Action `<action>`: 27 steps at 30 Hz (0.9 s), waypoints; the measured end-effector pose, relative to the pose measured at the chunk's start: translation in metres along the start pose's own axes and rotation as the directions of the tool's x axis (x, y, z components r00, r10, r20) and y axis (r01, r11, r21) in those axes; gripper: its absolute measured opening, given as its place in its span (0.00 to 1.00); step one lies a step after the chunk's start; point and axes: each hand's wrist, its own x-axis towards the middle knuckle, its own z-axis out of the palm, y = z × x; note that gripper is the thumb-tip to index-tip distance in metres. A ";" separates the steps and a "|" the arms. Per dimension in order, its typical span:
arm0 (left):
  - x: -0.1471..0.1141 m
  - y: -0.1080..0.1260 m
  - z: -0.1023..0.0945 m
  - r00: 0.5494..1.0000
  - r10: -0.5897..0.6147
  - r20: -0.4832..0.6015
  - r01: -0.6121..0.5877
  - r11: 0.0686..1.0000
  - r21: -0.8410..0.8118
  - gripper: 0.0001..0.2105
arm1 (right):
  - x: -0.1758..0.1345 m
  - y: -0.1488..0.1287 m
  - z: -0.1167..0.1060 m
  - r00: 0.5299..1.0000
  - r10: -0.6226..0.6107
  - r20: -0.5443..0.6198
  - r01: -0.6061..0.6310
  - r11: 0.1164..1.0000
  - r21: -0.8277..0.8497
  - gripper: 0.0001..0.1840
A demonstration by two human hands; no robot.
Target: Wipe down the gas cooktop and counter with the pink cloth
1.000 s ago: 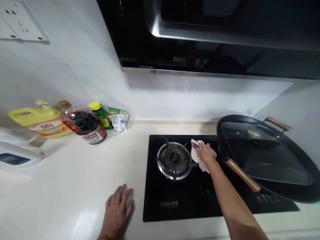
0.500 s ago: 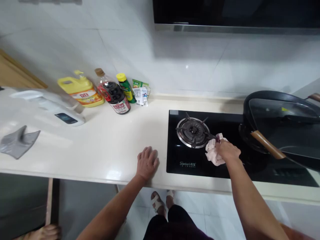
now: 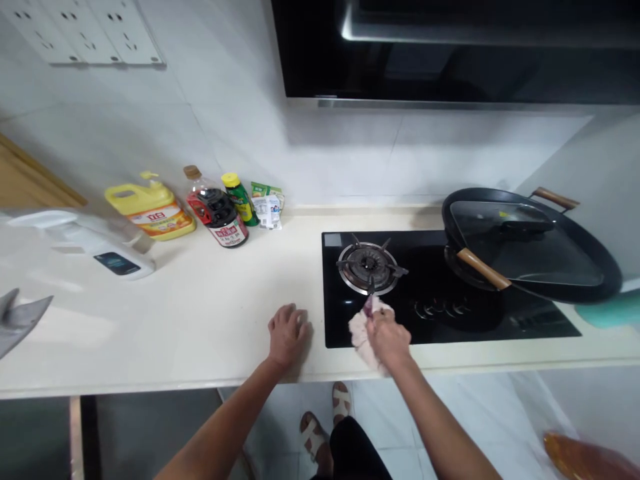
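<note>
My right hand (image 3: 389,339) is closed around a crumpled pale pink cloth (image 3: 362,333). The cloth rests on the front left part of the black glass gas hob (image 3: 430,267), just in front of the left burner (image 3: 369,267) and its pan supports. Part of the cloth hangs toward the hob's front edge. On the white countertop (image 3: 200,320), left of the hob, my left hand (image 3: 289,337) lies palm down with its fingers apart, holding nothing.
A large wok (image 3: 595,267) with a glass lid covers the right burner, its wooden handle (image 3: 484,268) pointing left. Seasoning bottles, a yellow detergent jug (image 3: 155,217), a white spray bottle (image 3: 100,250) and a grey cloth (image 3: 23,320) are on the left. The range hood (image 3: 425,60) hangs above.
My right hand has moved the cloth left and forward, from the burner's right side to its front. My left hand stays on the counter. The camera view has shifted; the other hand at lower left has gone.
</note>
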 end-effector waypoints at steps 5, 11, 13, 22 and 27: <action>-0.015 0.014 0.001 0.983 -0.181 -0.019 0.150 0.865 -0.479 0.18 | -0.029 -0.074 0.043 0.987 -0.140 0.074 0.093 0.892 0.443 0.24; -0.040 0.019 -0.025 0.878 -0.352 0.323 0.466 0.479 -0.744 0.38 | -0.043 -0.113 0.023 0.965 -0.157 0.210 -0.099 0.524 0.846 0.34; -0.037 0.022 -0.047 0.867 -0.344 0.361 0.486 0.421 -0.766 0.37 | -0.041 -0.109 0.005 0.968 -0.151 0.199 -0.103 0.485 0.868 0.31; 0.019 0.024 -0.082 0.939 -0.345 0.014 0.247 0.644 -0.724 0.29 | 0.001 -0.030 -0.029 0.968 -0.013 -0.250 0.162 0.793 0.588 0.23; 0.007 -0.009 -0.036 0.891 -0.190 -0.411 0.079 0.959 -0.273 0.23 | -0.005 0.059 -0.019 0.894 0.085 -0.440 0.066 0.947 0.316 0.24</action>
